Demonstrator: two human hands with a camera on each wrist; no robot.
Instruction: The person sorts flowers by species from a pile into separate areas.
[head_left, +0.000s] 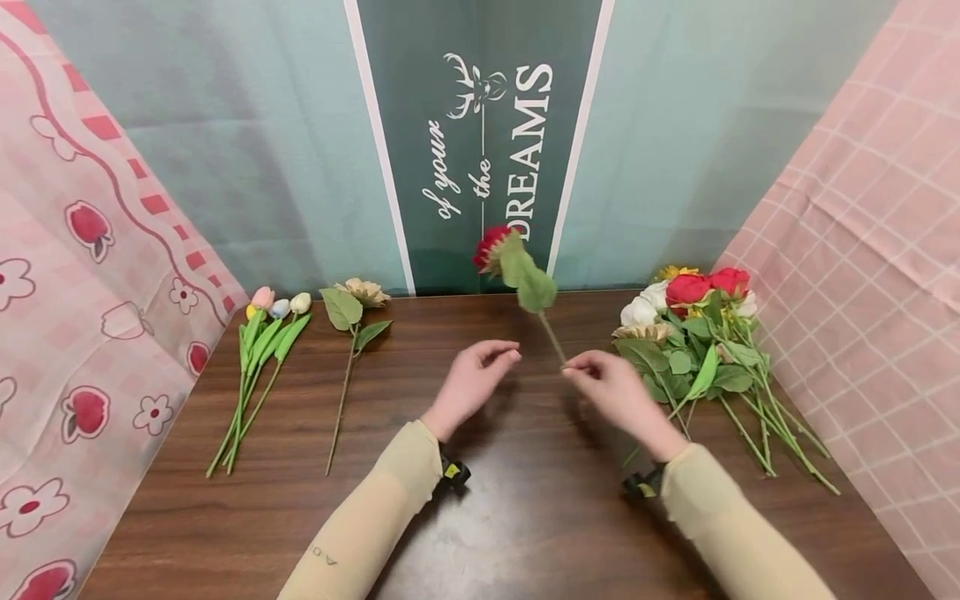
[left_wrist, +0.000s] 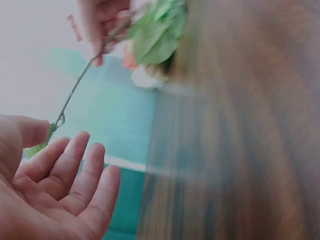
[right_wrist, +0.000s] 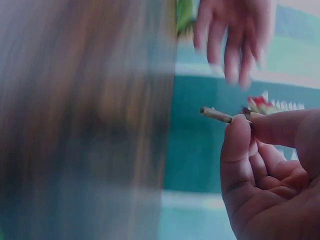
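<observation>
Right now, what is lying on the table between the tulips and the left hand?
One cream flower with green leaves lies between the tulips and the left hand; the head view shows this.

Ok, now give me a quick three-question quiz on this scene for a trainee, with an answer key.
1. Which hand pinches the red flower by its stem?
2. True or false: both hands are gripping that stem.
3. Fill in the blank: in the head view, the single beige flower lies on the table just to the right of the ____.

Key:
1. The right hand.
2. False; the left hand holds nothing.
3. Tulips.
</observation>
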